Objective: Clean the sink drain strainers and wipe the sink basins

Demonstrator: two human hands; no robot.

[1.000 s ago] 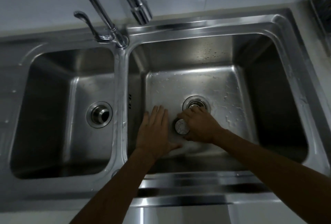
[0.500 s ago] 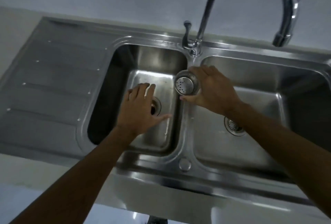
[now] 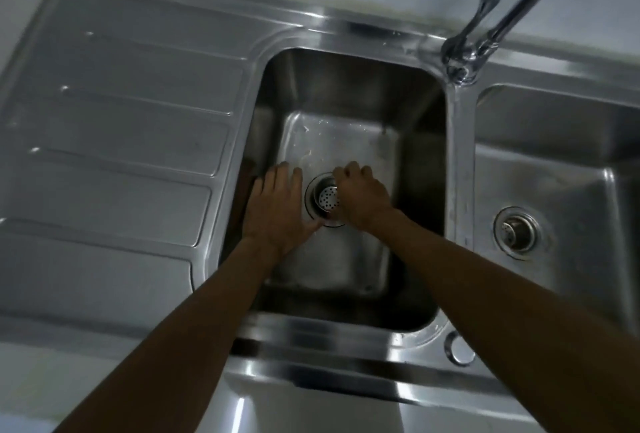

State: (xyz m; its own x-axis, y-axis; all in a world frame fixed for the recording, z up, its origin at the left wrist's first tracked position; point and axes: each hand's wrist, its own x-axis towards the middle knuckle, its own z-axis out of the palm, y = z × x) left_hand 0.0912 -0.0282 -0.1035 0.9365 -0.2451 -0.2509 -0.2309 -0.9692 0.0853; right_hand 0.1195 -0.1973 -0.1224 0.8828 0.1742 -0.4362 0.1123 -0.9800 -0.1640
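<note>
A steel double sink fills the view. In the left basin, my right hand grips a round perforated strainer at the drain opening in the basin floor. My left hand rests flat on the basin floor just left of the drain, fingers straight, thumb reaching toward the drain rim. The right basin has its own strainer seated in its drain. Water drops lie on the left basin floor behind my hands.
A ribbed steel drainboard lies left of the basins. The chrome faucet with its lever stands on the divider at the back, its spout running up and out of view to the right. A round button sits on the front ledge.
My right hand carried the strainer from above the divider down to the left basin's drain. My left hand dropped onto the basin floor beside it. The view shifted left and closer.
</note>
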